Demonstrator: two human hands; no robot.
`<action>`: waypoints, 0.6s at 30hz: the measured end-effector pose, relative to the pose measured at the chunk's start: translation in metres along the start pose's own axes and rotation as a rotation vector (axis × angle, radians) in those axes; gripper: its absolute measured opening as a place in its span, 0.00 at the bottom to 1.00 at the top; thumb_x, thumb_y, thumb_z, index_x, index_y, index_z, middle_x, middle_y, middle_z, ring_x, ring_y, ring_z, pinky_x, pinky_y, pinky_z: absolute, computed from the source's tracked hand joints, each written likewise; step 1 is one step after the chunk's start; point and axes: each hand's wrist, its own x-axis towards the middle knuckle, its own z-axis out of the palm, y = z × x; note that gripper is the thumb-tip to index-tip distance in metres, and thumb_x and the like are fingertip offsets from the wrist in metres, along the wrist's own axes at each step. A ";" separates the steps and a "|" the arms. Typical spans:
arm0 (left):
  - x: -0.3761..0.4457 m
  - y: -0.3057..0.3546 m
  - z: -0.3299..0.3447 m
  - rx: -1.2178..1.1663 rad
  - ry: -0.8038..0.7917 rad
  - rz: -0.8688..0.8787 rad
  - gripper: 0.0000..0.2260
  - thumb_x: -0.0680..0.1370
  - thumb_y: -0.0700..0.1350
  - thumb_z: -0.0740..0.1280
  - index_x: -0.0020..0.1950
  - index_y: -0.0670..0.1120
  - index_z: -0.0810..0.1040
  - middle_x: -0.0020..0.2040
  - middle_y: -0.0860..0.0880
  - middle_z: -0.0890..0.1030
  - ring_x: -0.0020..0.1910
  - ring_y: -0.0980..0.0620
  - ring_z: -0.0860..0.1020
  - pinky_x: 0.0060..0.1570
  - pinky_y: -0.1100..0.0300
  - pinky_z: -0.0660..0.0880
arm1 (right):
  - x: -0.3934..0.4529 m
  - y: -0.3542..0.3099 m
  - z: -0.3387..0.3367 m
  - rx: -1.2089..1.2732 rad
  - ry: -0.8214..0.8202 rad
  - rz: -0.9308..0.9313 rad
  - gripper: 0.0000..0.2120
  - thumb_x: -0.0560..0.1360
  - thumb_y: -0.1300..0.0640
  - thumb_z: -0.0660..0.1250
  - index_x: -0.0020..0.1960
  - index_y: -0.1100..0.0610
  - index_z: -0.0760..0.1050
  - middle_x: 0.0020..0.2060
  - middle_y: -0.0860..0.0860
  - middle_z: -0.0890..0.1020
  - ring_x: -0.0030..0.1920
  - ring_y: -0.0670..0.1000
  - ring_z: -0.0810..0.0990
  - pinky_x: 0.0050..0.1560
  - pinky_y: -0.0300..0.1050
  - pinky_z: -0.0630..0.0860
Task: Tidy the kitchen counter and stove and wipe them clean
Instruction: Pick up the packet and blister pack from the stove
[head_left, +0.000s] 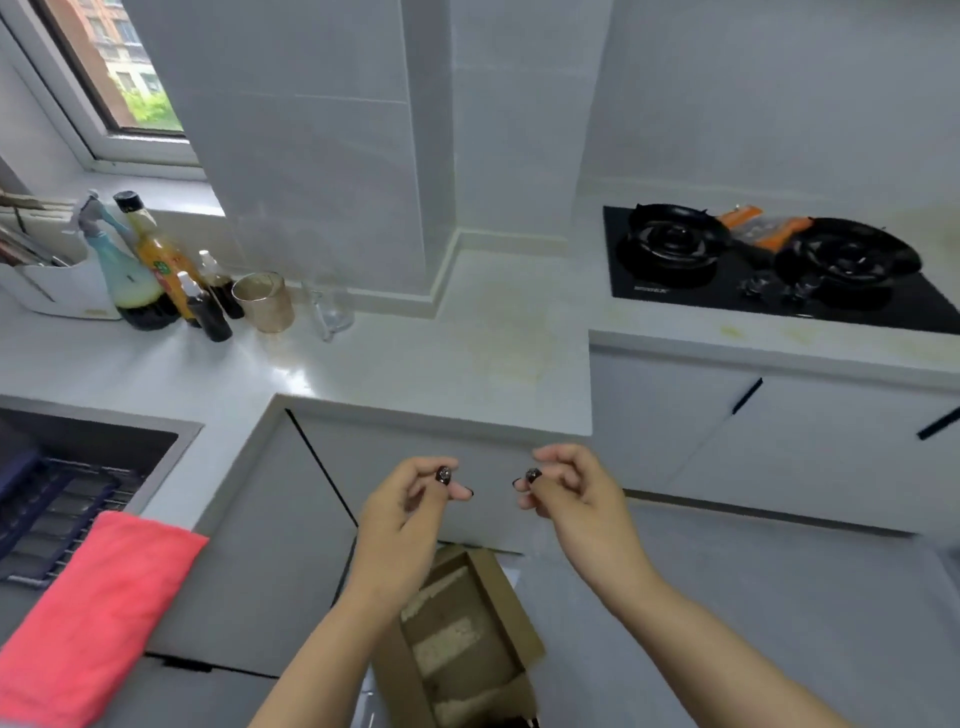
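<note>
Both hands up in front of the cabinet below the counter, fingers loosely curled, thumb and fingertips nearly meeting, no object visibly held: left hand (410, 506), right hand (574, 493). Hard to say whether something tiny sits pinched between the fingers; only dark nails show there.

Task judged barely begun. Counter (415, 353) not yet wiped: yellowish stain (511, 338) spread near the inner corner, smaller yellow marks along the ledge before the stove (779, 270). Orange packaging (748, 226) lying between the two burners, small knobs or bits in front of it too blurred to name. Bottles clustered at the back left: spray bottle (122, 265), sauce bottle (156, 254), small dark bottles beside, then a tan cup (265, 301) and a clear glass jug (330, 312) just beside that. Pink cloth (88, 613) draped over the counter edge next to the sink (78, 483), untouched, well apart from either hand. Left to do, by this view: clearing the stove, sorting the bottles, wiping both surfaces.

Cardboard box (467, 639) on the floor partly behind the left forearm, contents pale and unclear. Sink cut off at the left edge, stove at the right. White holder behind the bottles only half visible.
</note>
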 end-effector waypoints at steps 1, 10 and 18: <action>-0.007 -0.003 0.005 -0.018 -0.028 -0.010 0.09 0.81 0.40 0.62 0.54 0.50 0.79 0.42 0.55 0.85 0.48 0.58 0.81 0.49 0.70 0.73 | -0.008 0.004 -0.005 0.009 0.039 0.006 0.09 0.78 0.66 0.61 0.52 0.54 0.73 0.41 0.56 0.83 0.41 0.48 0.83 0.52 0.45 0.76; -0.063 0.005 0.084 -0.133 -0.289 -0.128 0.09 0.81 0.37 0.62 0.53 0.48 0.79 0.41 0.51 0.85 0.45 0.58 0.82 0.48 0.67 0.74 | -0.082 0.030 -0.074 0.067 0.316 0.086 0.08 0.77 0.65 0.63 0.51 0.53 0.73 0.41 0.54 0.84 0.40 0.50 0.83 0.49 0.46 0.76; -0.071 0.048 0.188 -0.127 -0.424 -0.081 0.08 0.80 0.37 0.62 0.54 0.46 0.79 0.42 0.48 0.85 0.45 0.55 0.82 0.54 0.61 0.76 | -0.106 0.039 -0.194 0.081 0.464 0.104 0.07 0.76 0.63 0.64 0.51 0.53 0.74 0.44 0.54 0.84 0.40 0.49 0.84 0.54 0.53 0.76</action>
